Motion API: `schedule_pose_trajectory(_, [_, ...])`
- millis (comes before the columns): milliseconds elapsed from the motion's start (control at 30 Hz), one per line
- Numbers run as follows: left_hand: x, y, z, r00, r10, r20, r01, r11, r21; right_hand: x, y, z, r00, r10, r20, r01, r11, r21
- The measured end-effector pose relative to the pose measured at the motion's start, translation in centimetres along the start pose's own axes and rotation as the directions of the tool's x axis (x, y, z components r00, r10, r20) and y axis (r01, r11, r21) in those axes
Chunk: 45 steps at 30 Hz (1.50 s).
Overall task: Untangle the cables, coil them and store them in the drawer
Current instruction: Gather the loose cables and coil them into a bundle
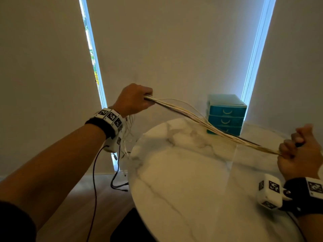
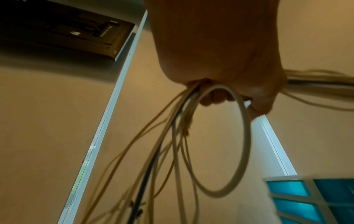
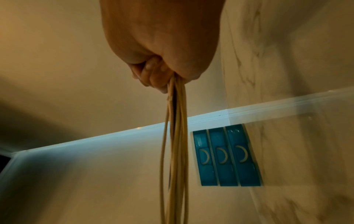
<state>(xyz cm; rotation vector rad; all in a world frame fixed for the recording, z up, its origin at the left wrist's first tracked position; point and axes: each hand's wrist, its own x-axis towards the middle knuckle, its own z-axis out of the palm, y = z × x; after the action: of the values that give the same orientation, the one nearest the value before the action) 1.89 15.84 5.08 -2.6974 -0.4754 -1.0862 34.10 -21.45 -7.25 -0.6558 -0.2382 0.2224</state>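
Observation:
A bundle of several pale cables (image 1: 209, 124) stretches taut through the air between my two hands. My left hand (image 1: 134, 99) is raised to the left of the table and grips one end in a fist. Loose cable ends (image 1: 126, 137) hang below its wrist, and one thick white cable forms a loop (image 2: 228, 145) under the fist. My right hand (image 1: 295, 151) grips the other end low at the right, above the table. In the right wrist view the cables (image 3: 175, 136) run out of the fist. The teal drawer unit (image 1: 226, 114) stands shut at the table's far edge.
The round white marble table (image 1: 183, 180) fills the lower right. A dark cable (image 1: 120, 186) hangs off its left edge above the wooden floor. Blinds cover the windows behind. The drawer unit (image 3: 226, 156) has three closed drawers.

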Motion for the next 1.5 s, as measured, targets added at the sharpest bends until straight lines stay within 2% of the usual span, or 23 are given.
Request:
schedule_pose_trajectory(100, [-1.8, -1.0, 1.1, 0.960, -0.021, 0.278, 0.034, 0.999, -0.042, 0.3, -1.0, -1.2, 0.999, -0.017, -0.037, 0.017, 1.000, 0.003])
schedule_pose_trajectory(200, [-7.8, -3.5, 4.4, 0.806, -0.112, 0.581, 0.177, 0.983, -0.057, -0.1, -1.2, -2.2, 0.997, 0.001, -0.078, -0.002, 1.000, -0.006])
schedule_pose_trajectory(300, [-12.0, -5.7, 5.9, 0.701, -0.218, 0.679, 0.342, 0.938, -0.051, -0.8, -0.3, -1.3, 0.992, 0.014, -0.123, -0.021, 0.998, -0.058])
schedule_pose_trajectory(333, [-12.1, -6.1, 5.7, 0.703, -0.266, 0.660, 0.336, 0.942, 0.022, -1.0, 0.0, -0.6, 0.991, 0.011, -0.134, -0.024, 0.996, -0.089])
schedule_pose_trajectory(400, [-10.8, -6.6, 4.6, 0.795, -0.321, 0.515, 0.259, 0.947, 0.191, -1.4, 0.7, 1.1, 0.991, 0.006, -0.137, -0.025, 0.990, -0.137])
schedule_pose_trajectory(500, [-7.3, -6.9, 1.6, 0.961, -0.255, 0.104, 0.224, 0.945, 0.240, -2.2, 1.5, 2.8, 0.994, -0.003, -0.108, -0.015, 0.986, -0.164])
schedule_pose_trajectory(567, [-5.4, -7.0, -0.5, 0.979, -0.159, -0.124, 0.190, 0.933, 0.307, -2.7, 1.9, 3.2, 0.997, -0.008, -0.073, -0.005, 0.985, -0.170])
schedule_pose_trajectory(633, [-5.2, -7.5, -1.1, 0.980, -0.069, -0.186, 0.134, 0.920, 0.369, -3.2, 1.9, 3.4, 0.999, -0.007, -0.042, 0.000, 0.985, -0.174])
schedule_pose_trajectory(700, [-7.0, -9.2, -0.4, 0.993, -0.118, 0.005, 0.106, 0.908, 0.405, -3.5, 1.8, 3.5, 0.999, 0.005, -0.034, -0.012, 0.981, -0.192])
schedule_pose_trajectory(733, [-8.8, -10.1, 0.4, 0.947, -0.236, 0.218, 0.116, 0.884, 0.453, -3.8, 2.0, 3.5, 0.999, 0.014, -0.035, -0.021, 0.978, -0.208])
schedule_pose_trajectory(800, [-12.8, -11.8, 2.0, 0.643, -0.505, 0.576, 0.136, 0.815, 0.563, -4.4, 2.7, 3.5, 1.000, 0.023, -0.018, -0.027, 0.965, -0.262])
schedule_pose_trajectory(833, [-14.5, -12.7, 2.7, 0.522, -0.567, 0.638, 0.156, 0.798, 0.582, -4.7, 3.2, 3.7, 1.000, 0.025, 0.001, -0.023, 0.954, -0.298])
schedule_pose_trajectory(867, [-15.4, -13.5, 3.0, 0.490, -0.588, 0.644, 0.188, 0.792, 0.580, -4.9, 3.7, 4.0, 0.999, 0.025, 0.025, -0.016, 0.945, -0.327])
schedule_pose_trajectory(933, [-15.0, -14.2, 2.2, 0.589, -0.603, 0.537, 0.318, 0.785, 0.532, -5.2, 4.2, 4.6, 0.998, 0.010, 0.063, 0.012, 0.940, -0.342])
schedule_pose_trajectory(1033, [-11.5, -13.0, -0.6, 0.818, -0.563, 0.121, 0.528, 0.817, 0.233, -5.0, 3.3, 4.9, 0.995, -0.027, 0.096, 0.060, 0.931, -0.360])
schedule_pose_trajectory(1133, [-8.2, -10.9, -2.4, 0.871, -0.388, -0.301, 0.425, 0.903, 0.067, -4.7, 2.3, 4.2, 0.992, -0.060, 0.114, 0.098, 0.927, -0.361])
schedule_pose_trajectory(1200, [-8.0, -10.8, -1.4, 0.956, -0.284, -0.078, 0.292, 0.949, 0.122, -4.5, 1.8, 3.8, 0.993, -0.066, 0.096, 0.095, 0.936, -0.339])
schedule_pose_trajectory(1233, [-9.1, -10.9, 0.0, 0.912, -0.321, 0.255, 0.290, 0.945, 0.150, -4.5, 1.7, 3.5, 0.995, -0.057, 0.082, 0.081, 0.939, -0.334])
schedule_pose_trajectory(1267, [-10.5, -11.1, 1.5, 0.725, -0.388, 0.568, 0.304, 0.922, 0.241, -4.6, 1.7, 3.4, 0.997, -0.044, 0.066, 0.063, 0.943, -0.328])
schedule_pose_trajectory(1300, [-11.8, -11.2, 2.3, 0.554, -0.467, 0.689, 0.305, 0.884, 0.354, -4.6, 1.9, 3.2, 0.998, -0.034, 0.047, 0.047, 0.946, -0.321])
schedule_pose_trajectory(1333, [-12.7, -11.4, 3.0, 0.513, -0.546, 0.662, 0.348, 0.838, 0.421, -4.8, 2.1, 3.1, 0.999, -0.026, 0.036, 0.036, 0.947, -0.319])
schedule_pose_trajectory(1433, [-12.6, -11.7, 3.3, 0.802, -0.593, 0.069, 0.572, 0.796, 0.199, -5.0, 3.2, 3.6, 0.997, -0.016, 0.073, 0.041, 0.936, -0.350])
schedule_pose_trajectory(1500, [-11.9, -11.7, 3.1, 0.831, -0.494, -0.257, 0.513, 0.858, 0.009, -5.1, 3.3, 4.1, 0.994, -0.030, 0.110, 0.070, 0.922, -0.381])
